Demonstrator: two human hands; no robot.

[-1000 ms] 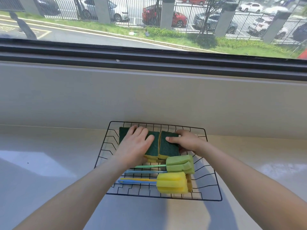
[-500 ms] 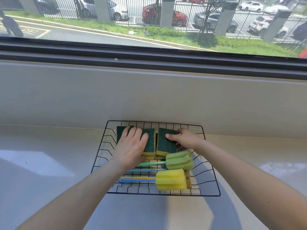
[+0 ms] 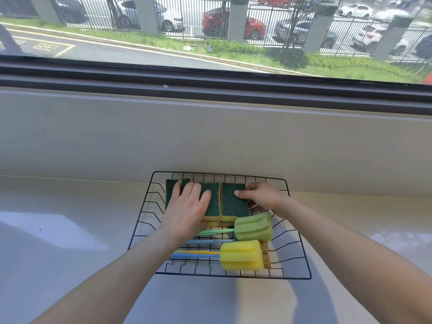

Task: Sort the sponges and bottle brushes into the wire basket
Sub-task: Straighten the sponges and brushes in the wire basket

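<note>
**Two hands on the sponges inside the basket**

We see the black wire basket (image 3: 233,275) standing on the pale glossy table (image 3: 70,230), close to the wall (image 3: 210,136) under the window (image 3: 210,31). At its far end lie green-topped yellow sponges (image 3: 214,204) side by side, scouring faces up, with more yellow foam showing beneath them. Our left hand (image 3: 187,211) lies flat across the two left sponges, fingers straight and spread, pressing down and gripping nothing. Our right hand (image 3: 261,195) holds the right-most sponge (image 3: 233,206): the thumb rests on its green top while the curled fingers reach down along its right edge. Nearer to us in the basket lie the bottle brushes, heads to the right and thin plastic handles pointing left. The green foam brush (image 3: 253,226) touches the near edge of the sponges; the yellow foam brush (image 3: 240,254) lies just beside it, nearest the front rim. A light blue handle (image 3: 210,241) runs between them; its head is hidden
</note>
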